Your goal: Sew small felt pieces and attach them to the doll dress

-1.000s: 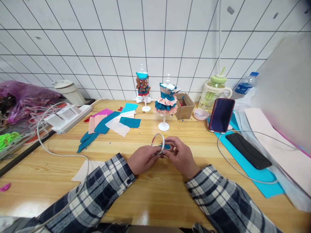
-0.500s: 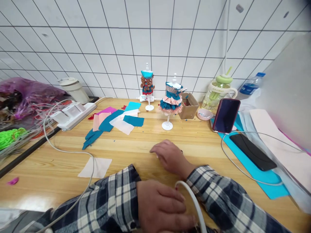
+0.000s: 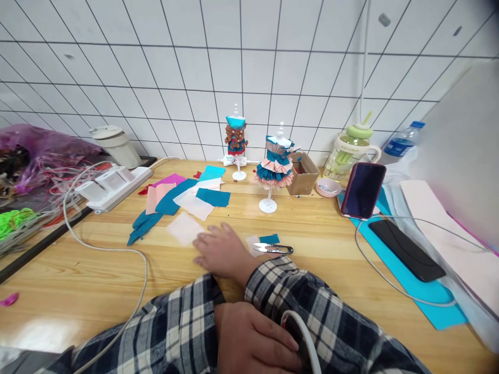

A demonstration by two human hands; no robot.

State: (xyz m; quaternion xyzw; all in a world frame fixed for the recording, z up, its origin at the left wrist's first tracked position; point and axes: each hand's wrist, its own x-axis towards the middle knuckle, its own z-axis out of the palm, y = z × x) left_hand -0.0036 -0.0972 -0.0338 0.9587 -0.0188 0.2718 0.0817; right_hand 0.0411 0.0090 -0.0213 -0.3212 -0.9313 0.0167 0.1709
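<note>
My right hand reaches to the left across the table, fingers spread, its fingertips at the edge of a pale pink square of cloth or paper. Low in the view, my left hand lies with its fingers stretched to the right. Beside those fingers curves a white band with something dark inside it; I cannot make out what it is. Thread snips lie to the right of my right hand, next to a small teal piece and a small pale piece.
Overlapping coloured pieces lie at the left back. Two small dress forms wear ruffled outfits. Behind stand a cardboard box and a pink dish. Phones are at right; a power strip and cable at left.
My right hand has moved left, uncovering the snips and small pieces. The pale pink square has shifted up and right toward the coloured pieces. My left hand has barely moved.
</note>
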